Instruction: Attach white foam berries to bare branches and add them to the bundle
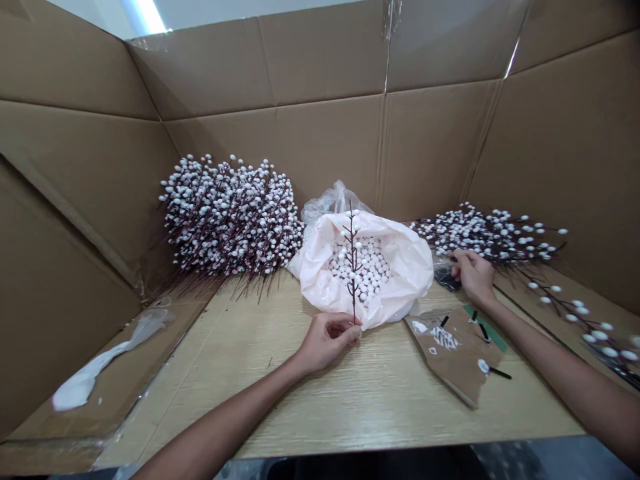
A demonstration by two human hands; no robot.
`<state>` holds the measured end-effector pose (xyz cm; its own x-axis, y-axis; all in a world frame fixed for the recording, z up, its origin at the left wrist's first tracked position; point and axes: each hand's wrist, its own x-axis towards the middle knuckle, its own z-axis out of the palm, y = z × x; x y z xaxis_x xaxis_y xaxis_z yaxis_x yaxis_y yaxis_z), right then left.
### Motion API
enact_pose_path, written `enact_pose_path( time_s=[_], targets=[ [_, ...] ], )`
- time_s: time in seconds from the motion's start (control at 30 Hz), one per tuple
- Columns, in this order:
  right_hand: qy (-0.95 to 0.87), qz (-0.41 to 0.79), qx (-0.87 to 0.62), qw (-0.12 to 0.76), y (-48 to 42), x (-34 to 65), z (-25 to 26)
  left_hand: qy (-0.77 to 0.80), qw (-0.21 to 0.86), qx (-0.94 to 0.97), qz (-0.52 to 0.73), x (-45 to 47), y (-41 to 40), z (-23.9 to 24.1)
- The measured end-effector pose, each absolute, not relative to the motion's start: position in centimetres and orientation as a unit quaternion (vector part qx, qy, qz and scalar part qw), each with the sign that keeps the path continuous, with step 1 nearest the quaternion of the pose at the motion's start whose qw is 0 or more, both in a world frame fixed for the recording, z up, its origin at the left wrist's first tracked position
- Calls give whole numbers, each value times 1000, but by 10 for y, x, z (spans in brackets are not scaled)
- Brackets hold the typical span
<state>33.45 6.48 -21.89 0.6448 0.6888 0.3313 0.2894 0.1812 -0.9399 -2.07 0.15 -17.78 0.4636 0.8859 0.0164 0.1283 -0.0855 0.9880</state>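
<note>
My left hand point(327, 339) pinches the foot of a thin dark twig point(352, 260) that stands upright, with a few white beads on its side shoots. Behind the twig sits a pale pink plastic bag point(410, 263) rolled open and filled with loose white beads point(367, 267). My right hand point(473, 275) reaches to the right, its fingers curled down onto a small dark object point(447, 280) at the edge of a flat pile of beaded branches point(493, 235). What the right fingers hold I cannot make out.
A big bundle of finished beaded branches point(230, 217) stands at the back left. A cardboard scrap point(457, 357) with white glue blobs and black sticks lies front right. White plastic point(100, 367) lies at the left. Cardboard walls point(325, 133) enclose the wooden table point(300, 400).
</note>
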Motion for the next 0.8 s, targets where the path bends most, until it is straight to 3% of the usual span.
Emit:
enact_pose_path(
  time_s=[0.8],
  targets=[
    [-388,168,-616,664,63,331,-215,385,544,664,339,-22,4,-180]
  ],
)
